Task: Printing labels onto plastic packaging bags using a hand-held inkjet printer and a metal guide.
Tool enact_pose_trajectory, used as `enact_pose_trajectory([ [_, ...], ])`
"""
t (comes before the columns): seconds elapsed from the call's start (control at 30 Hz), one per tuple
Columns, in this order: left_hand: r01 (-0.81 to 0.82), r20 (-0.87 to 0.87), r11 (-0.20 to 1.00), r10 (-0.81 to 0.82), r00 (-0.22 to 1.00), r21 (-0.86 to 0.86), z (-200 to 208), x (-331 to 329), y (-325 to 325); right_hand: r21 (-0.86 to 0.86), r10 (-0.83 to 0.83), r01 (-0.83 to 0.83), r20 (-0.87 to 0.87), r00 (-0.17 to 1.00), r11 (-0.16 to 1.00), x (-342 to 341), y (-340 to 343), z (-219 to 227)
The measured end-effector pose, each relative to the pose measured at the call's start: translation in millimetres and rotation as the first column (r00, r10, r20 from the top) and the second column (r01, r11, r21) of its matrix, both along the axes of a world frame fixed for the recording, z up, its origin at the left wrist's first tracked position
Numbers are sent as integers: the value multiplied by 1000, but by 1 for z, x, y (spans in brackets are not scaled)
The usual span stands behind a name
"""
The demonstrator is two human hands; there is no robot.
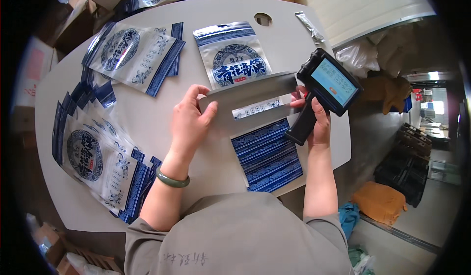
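My left hand [190, 118] pinches the left end of a flat grey plate [221, 120] between thumb and fingers. A rectangular slot in the plate shows a strip of the silver pouch beneath. My right hand [320, 123] is wrapped round the grip of a black handheld printer [335, 82] with a lit blue screen, which stands at the plate's right end. Whether the printer touches the plate, I cannot tell. Below the plate lies an overlapping row of blue-banded pouches [267, 154]. A single blue-and-silver pouch [235, 54] lies face up just beyond the plate.
On the white table [196, 179], a fanned pile of pouches [93, 154] sits at the left, with another pile [130, 56] farther back. A small silver sachet [310, 27] lies near a round hole [263, 19]. An orange bundle [379, 202] rests on the floor at right.
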State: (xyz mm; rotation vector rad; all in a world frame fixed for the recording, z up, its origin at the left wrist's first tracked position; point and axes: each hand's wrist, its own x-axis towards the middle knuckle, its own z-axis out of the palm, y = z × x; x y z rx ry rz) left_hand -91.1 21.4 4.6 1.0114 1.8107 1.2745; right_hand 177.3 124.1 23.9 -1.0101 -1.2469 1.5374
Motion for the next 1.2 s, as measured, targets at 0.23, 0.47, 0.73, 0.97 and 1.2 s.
enact_pose_trajectory([
  [0.23,98,136,993,-106,985,66,4,8,13,-53,-111,104,-168,979,993,16,1,-22],
  [0.47,-117,-612,976,-20,791,-182,-1,-12,60,-21,-48,45,-232,971,999,8,-3,-24],
  [0.73,-75,-550,985,-23,835,-155,-3,-9,63,-33,-37,30,-270,962,999,19,2,-17],
  [0.97,-106,-506,993,114,855,45,5,5,55,-25,-36,30,-304,952,999,15,0,-13],
  [1.2,-80,-91,958,109,990,274,42,-37,-18,-44,-20,9,-257,966,999,22,-1,-24],
])
